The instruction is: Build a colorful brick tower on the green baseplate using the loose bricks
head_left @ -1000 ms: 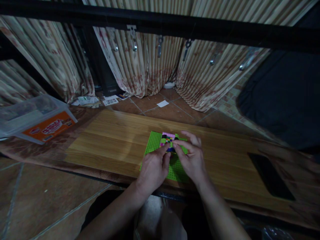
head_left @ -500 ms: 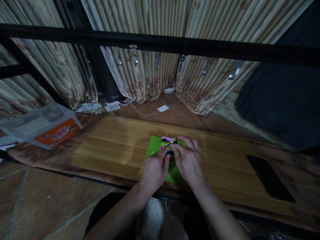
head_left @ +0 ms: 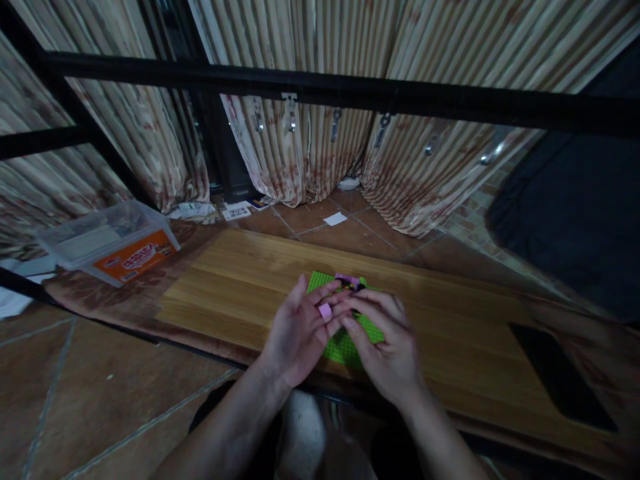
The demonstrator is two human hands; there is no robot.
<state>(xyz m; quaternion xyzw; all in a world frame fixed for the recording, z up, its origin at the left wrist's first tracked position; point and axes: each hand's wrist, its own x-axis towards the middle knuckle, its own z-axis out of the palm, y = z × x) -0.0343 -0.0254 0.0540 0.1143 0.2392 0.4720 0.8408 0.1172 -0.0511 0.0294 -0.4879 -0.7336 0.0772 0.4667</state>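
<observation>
My left hand (head_left: 300,333) is turned palm up, fingers stretched out, with a small pink building brick (head_left: 325,311) lying on the fingers. Close by, my right hand (head_left: 387,340) has its thumb and forefinger curled together at the left fingertips. Whatever they may pinch is too small to make out. Beneath both hands lies a green studded baseplate (head_left: 345,350). On its far part sits a patch of pink, black and other coloured bricks (head_left: 350,280), partly covered by my fingers.
The baseplate rests on a wood-grain board (head_left: 240,280). A clear plastic box (head_left: 113,237) with an orange label stands at the left. At the right end lies a flat black object (head_left: 563,377). Beyond the board a dark metal bar (head_left: 320,83) crosses before striped curtains (head_left: 330,37).
My left hand has drawn back from the bricks and turned palm up, showing the pink brick. My right hand has moved slightly nearer me, to the left fingers. The view has shifted a little left.
</observation>
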